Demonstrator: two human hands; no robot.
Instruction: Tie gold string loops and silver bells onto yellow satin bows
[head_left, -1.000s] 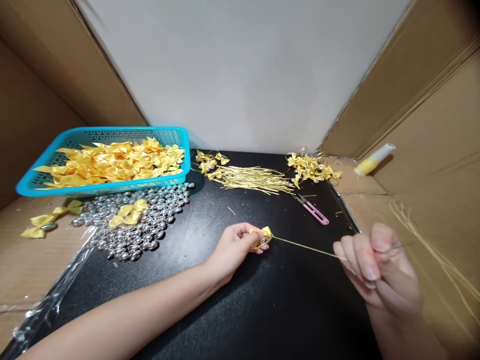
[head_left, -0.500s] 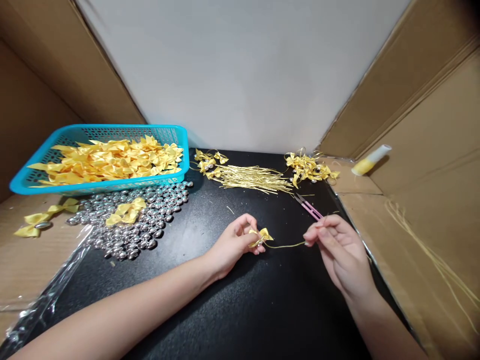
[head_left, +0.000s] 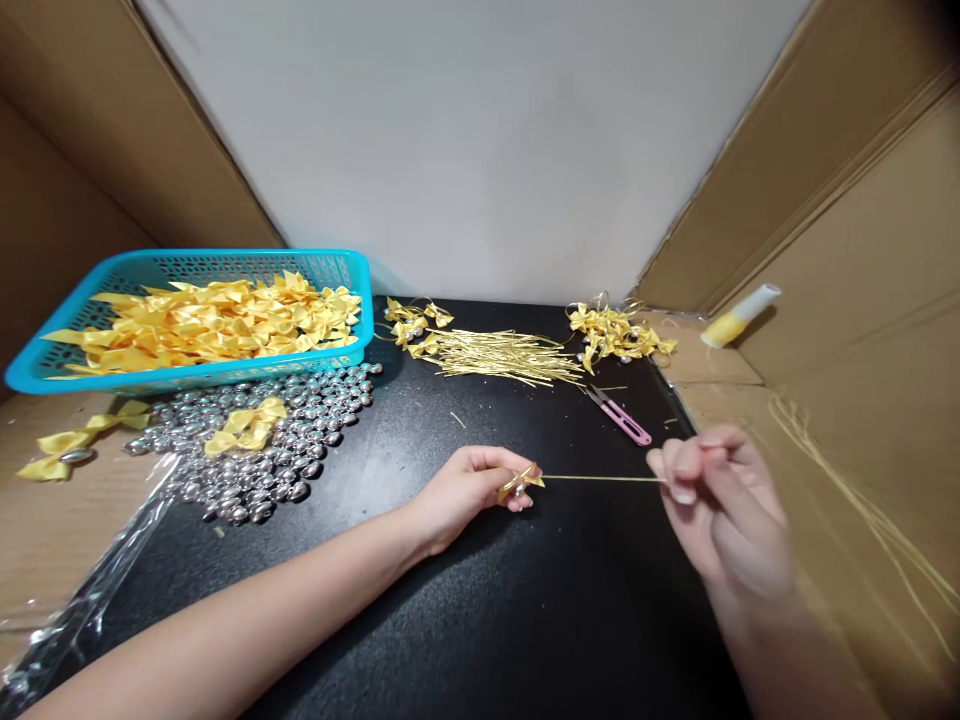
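Observation:
Pinched in the fingers of my left hand [head_left: 480,490] is a small yellow ribbon bow [head_left: 519,482], with something shiny on it, perhaps a silver bead. A gold cord [head_left: 600,478] runs straight and taut from the bow to my right hand [head_left: 724,510]. My right fingers are closed on the cord's other end; this hand is somewhat blurred. Beyond them on the black table [head_left: 480,620] lie pink thread snips [head_left: 621,416], apart from both hands.
At the back left, a blue basket [head_left: 367,310] is heaped with yellow bows. Silver beads [head_left: 300,465] spread in front of it. Cut gold cords [head_left: 506,357] lie at the back, between corded bows [head_left: 619,332] and a smaller group [head_left: 411,325]. A tube [head_left: 739,318] stands by the cardboard wall.
My right hand has moved right and slightly down, pulling the sagging cord straight. The bow has turned in my left fingers. The snips now show fully.

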